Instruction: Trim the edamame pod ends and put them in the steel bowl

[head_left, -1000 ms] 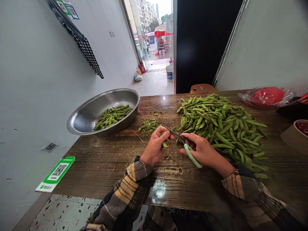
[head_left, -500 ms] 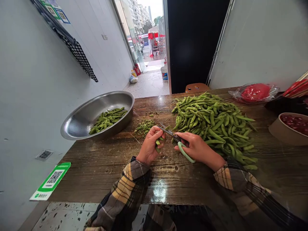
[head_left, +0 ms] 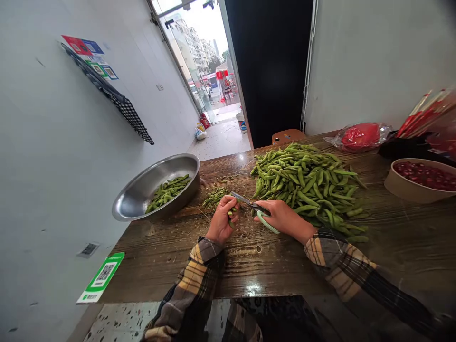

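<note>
My left hand (head_left: 223, 220) is closed around several green pods (head_left: 231, 219), near the middle of the table. In my right hand (head_left: 281, 217) are scissors (head_left: 264, 221) with pale green handles, their blades pointing left at the tip of a pod by my left fingers. A large heap of green pods (head_left: 306, 183) lies just beyond and to the right of my right hand. Small trimmings (head_left: 214, 197) form a little pile behind my left hand. At the left, a steel basin (head_left: 133, 197) holds more pods.
A paper bowl of dark red pieces (head_left: 409, 190), a red item in clear plastic (head_left: 361, 137) and red-wrapped sticks (head_left: 423, 114) stand at the right. A green QR card (head_left: 103, 276) lies at the table's left edge. An orange stool (head_left: 288, 136) is behind the table.
The view has turned and tilted, so the table's contents sit differently in the picture. The scissor blades now look closer together. Both hands keep their holds.
</note>
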{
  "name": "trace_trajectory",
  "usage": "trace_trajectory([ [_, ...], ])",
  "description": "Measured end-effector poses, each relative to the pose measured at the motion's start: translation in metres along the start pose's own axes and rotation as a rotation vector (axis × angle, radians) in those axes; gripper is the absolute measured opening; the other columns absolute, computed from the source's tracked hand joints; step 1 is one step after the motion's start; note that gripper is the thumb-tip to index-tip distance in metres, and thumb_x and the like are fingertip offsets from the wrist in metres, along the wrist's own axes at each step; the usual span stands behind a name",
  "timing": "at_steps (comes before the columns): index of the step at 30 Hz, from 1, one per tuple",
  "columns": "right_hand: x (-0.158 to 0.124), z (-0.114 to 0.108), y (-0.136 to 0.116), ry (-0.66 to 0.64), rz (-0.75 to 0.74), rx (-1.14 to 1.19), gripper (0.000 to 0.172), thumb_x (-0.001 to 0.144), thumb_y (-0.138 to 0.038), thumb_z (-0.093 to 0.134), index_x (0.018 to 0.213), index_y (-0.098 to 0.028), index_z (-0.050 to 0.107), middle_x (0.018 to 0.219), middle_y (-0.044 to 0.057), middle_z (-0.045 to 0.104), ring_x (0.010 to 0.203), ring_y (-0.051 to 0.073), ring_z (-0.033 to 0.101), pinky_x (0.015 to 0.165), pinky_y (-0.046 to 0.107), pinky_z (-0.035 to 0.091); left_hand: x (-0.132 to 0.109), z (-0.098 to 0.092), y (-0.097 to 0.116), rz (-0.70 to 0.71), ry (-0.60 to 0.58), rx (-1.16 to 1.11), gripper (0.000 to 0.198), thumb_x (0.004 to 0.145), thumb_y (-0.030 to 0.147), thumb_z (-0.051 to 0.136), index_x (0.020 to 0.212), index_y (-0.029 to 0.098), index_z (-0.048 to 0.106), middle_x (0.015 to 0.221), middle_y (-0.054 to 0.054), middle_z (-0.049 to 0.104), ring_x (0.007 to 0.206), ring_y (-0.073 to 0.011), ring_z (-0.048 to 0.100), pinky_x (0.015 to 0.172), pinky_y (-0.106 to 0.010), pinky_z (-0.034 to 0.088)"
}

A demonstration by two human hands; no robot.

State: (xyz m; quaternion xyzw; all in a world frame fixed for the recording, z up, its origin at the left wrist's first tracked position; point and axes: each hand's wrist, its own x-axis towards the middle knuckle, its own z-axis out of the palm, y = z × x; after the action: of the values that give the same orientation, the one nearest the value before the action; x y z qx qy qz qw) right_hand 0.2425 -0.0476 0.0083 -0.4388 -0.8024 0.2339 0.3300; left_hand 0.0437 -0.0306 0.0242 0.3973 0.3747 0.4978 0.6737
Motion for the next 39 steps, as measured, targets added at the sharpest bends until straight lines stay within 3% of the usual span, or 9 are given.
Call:
trace_trajectory([
  [5,0.001,-0.010,0.009,0.213,0.145,0.100,0.046,0.082,-0.044,0.062,0.117,-0.016,0.066,0.095,0.009,0.076,0.084,0.026,0.070,0.073,0.033,0.053,-0.013,0.004,0.027,0.135,0.116,0.480,0.028,0.075,0.038,0.067,0.084,0.018,0.049,0.066,0.005,0.051,0.046,-0.0044,0.038,0.038,-0.014,0.025],
  [12,0.002,-0.018,0.012,0.311,0.189,0.111,0.052,0.079,-0.048,0.063,0.117,-0.014,0.068,0.089,0.012,0.076,0.080,0.029,0.070,0.070,0.036,0.053,-0.004,-0.038,0.158,0.695,0.630,1.475,0.016,0.081,0.028,0.055,0.092,0.017,0.059,0.082,-0.004,0.061,0.078,-0.0168,0.057,0.074,-0.031,0.047],
  [14,0.003,-0.021,0.011,0.345,0.197,0.144,0.050,0.077,-0.047,0.065,0.114,-0.014,0.069,0.090,0.012,0.075,0.082,0.029,0.070,0.072,0.036,0.052,0.003,-0.059,0.190,0.693,0.707,1.667,0.025,0.081,0.028,0.054,0.102,0.014,0.058,0.095,-0.010,0.062,0.091,-0.0218,0.057,0.085,-0.037,0.046],
  [17,0.005,-0.026,0.011,0.404,0.217,0.261,0.051,0.076,-0.049,0.065,0.111,-0.012,0.070,0.084,0.010,0.074,0.078,0.027,0.068,0.068,0.035,0.052,0.012,-0.074,0.208,0.594,0.617,1.914,0.040,0.078,0.034,0.060,0.110,0.010,0.058,0.114,-0.017,0.058,0.113,-0.0299,0.051,0.096,-0.043,0.041],
  [20,0.007,-0.032,0.013,0.470,0.235,0.518,0.051,0.074,-0.051,0.067,0.111,-0.015,0.069,0.071,0.004,0.068,0.060,0.019,0.063,0.054,0.029,0.050,0.016,-0.056,0.184,0.583,0.449,1.969,0.039,0.084,0.039,0.052,0.112,0.012,0.061,0.112,-0.015,0.060,0.102,-0.0262,0.056,0.091,-0.040,0.044],
  [24,0.009,-0.040,0.011,0.525,0.275,0.894,0.056,0.071,-0.052,0.069,0.115,-0.017,0.064,0.065,-0.002,0.061,0.051,0.011,0.055,0.047,0.024,0.049,0.021,-0.008,0.111,0.478,-0.061,1.959,0.029,0.086,0.036,0.050,0.099,0.016,0.067,0.095,-0.009,0.064,0.083,-0.0191,0.059,0.078,-0.032,0.045],
  [27,0.010,-0.045,0.008,0.557,0.273,0.969,0.055,0.071,-0.051,0.070,0.112,-0.017,0.064,0.065,-0.003,0.060,0.054,0.010,0.056,0.048,0.022,0.048,0.032,0.016,0.057,0.368,-0.261,1.913,0.023,0.085,0.030,0.052,0.089,0.016,0.069,0.085,-0.008,0.064,0.077,-0.0186,0.058,0.075,-0.031,0.044],
  [32,0.009,-0.045,0.006,0.536,0.255,0.953,0.057,0.072,-0.049,0.069,0.119,-0.018,0.063,0.064,-0.004,0.059,0.050,0.009,0.052,0.045,0.022,0.048,0.067,0.032,0.001,0.289,-0.039,1.676,0.025,0.081,0.030,0.058,0.096,0.012,0.067,0.089,-0.011,0.063,0.086,-0.0217,0.057,0.079,-0.032,0.043],
  [39,0.006,-0.044,0.008,0.581,0.235,0.906,0.058,0.073,-0.049,0.069,0.123,-0.020,0.063,0.067,-0.003,0.058,0.053,0.010,0.052,0.049,0.025,0.051,0.083,0.058,-0.039,0.255,0.035,1.527,0.008,0.074,0.015,0.058,0.080,0.012,0.064,0.068,-0.002,0.057,0.063,-0.0130,0.047,0.060,-0.025,0.036],
])
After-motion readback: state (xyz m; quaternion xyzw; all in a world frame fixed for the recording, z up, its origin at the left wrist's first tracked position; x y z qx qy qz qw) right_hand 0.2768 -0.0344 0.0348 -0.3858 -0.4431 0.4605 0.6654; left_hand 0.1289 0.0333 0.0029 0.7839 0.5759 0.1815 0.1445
